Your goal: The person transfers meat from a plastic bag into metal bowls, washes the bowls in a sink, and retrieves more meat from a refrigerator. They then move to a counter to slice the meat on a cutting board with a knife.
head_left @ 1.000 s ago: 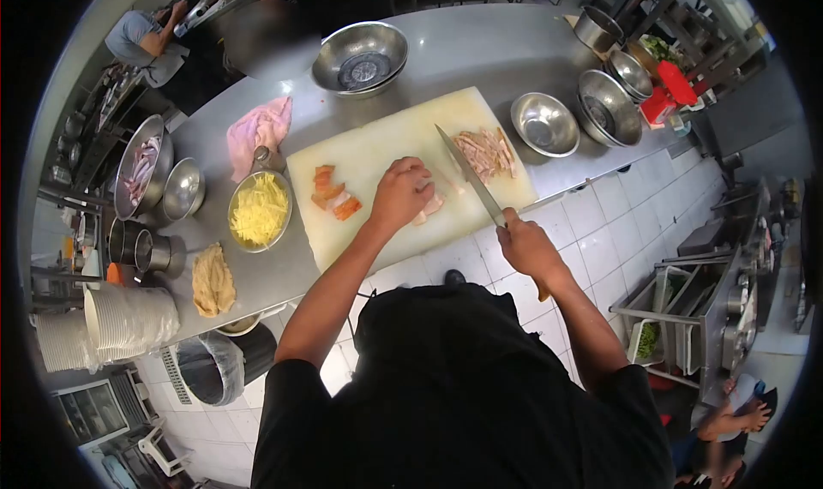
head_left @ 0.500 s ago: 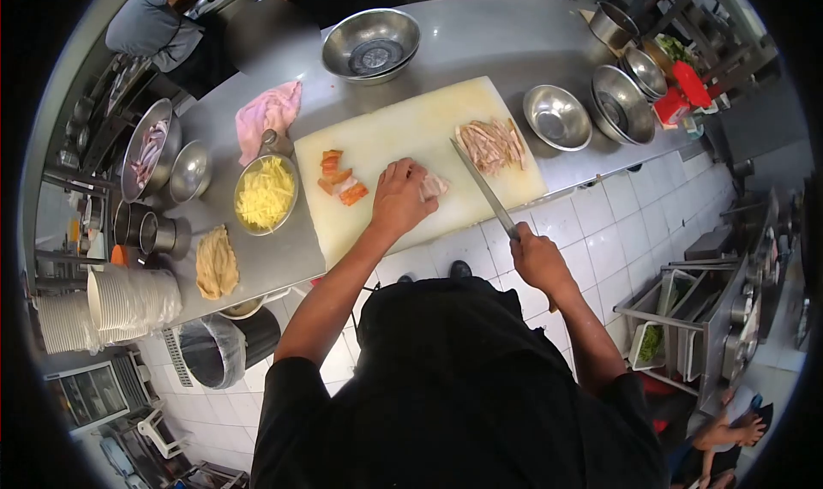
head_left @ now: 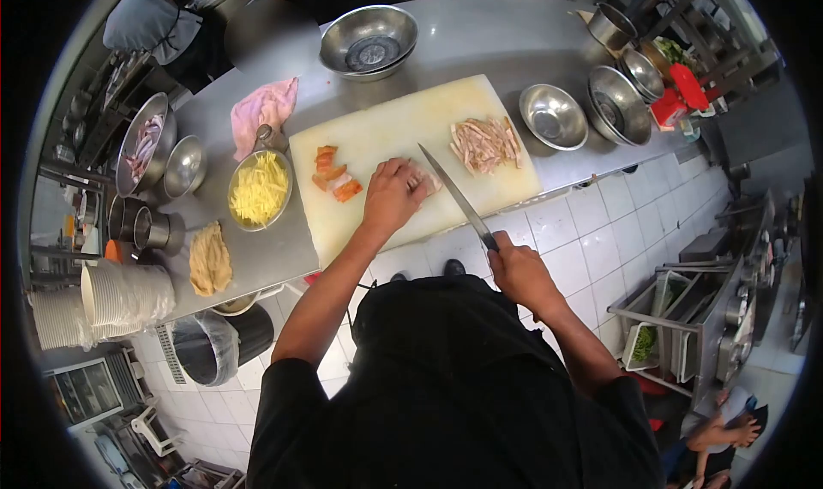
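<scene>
My left hand [head_left: 393, 198] presses on a pale piece of meat [head_left: 427, 179] on the white cutting board [head_left: 386, 125], its fingers curled over the meat and hiding part of it. In my right hand [head_left: 521, 273] is a long kitchen knife [head_left: 459, 194], gripped by the handle. Its blade slants up and left across the board, with the tip just beyond the meat. To the blade's right lies a pile of sliced meat strips [head_left: 487, 144]. Several orange-red and white pieces [head_left: 336, 179] rest left of my left hand.
A bowl of yellow strips [head_left: 260, 191], a pink cloth [head_left: 264, 112] and a tan cloth [head_left: 211, 259] lie left of the board. Metal bowls [head_left: 554, 117] stand to the right, and stacked ones [head_left: 369, 43] behind. Across the table works another person [head_left: 153, 22].
My right hand and the knife have moved left, bringing the blade closer to the meat under my left hand. The left hand stays on the meat.
</scene>
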`<move>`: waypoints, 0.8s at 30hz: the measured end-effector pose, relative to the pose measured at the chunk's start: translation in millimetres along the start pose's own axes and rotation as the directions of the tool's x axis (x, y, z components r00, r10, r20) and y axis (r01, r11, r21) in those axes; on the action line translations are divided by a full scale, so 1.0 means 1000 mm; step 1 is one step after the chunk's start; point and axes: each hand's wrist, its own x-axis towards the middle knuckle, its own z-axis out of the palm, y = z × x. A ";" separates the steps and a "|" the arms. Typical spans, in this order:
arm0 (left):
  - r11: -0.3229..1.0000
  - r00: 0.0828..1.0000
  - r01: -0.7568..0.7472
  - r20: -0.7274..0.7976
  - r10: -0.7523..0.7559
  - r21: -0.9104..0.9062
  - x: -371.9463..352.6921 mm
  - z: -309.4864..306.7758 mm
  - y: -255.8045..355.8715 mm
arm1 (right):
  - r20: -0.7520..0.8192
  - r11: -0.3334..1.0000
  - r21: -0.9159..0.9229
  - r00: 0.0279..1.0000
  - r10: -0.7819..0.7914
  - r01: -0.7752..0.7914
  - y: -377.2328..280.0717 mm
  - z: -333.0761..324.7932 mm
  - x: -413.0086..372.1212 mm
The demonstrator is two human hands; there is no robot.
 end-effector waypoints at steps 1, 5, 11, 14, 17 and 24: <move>0.999 1.000 0.025 0.004 -0.025 0.027 -0.001 0.000 -0.001 | -0.018 1.000 0.000 1.000 -0.010 0.010 -0.003 0.000 0.001; 0.996 0.995 0.089 -0.054 -0.090 -0.019 -0.005 0.001 -0.001 | -0.054 0.999 0.020 0.998 -0.027 0.028 -0.022 -0.008 0.001; 0.978 0.982 0.154 -0.086 -0.166 -0.138 0.009 0.009 -0.010 | -0.009 1.000 -0.005 1.000 0.008 -0.008 -0.025 0.000 0.001; 0.974 0.981 0.191 -0.011 -0.194 -0.120 0.021 0.011 -0.013 | 0.031 0.997 -0.052 0.998 0.059 -0.058 -0.026 0.003 -0.002; 0.965 0.974 0.221 0.086 -0.211 -0.141 0.032 0.013 -0.019 | 0.035 0.996 -0.042 0.996 0.081 -0.080 -0.029 0.006 -0.005; 0.958 0.979 0.202 0.076 -0.191 -0.203 0.027 0.015 -0.023 | 0.056 0.991 -0.012 0.989 0.135 -0.135 -0.041 0.013 -0.014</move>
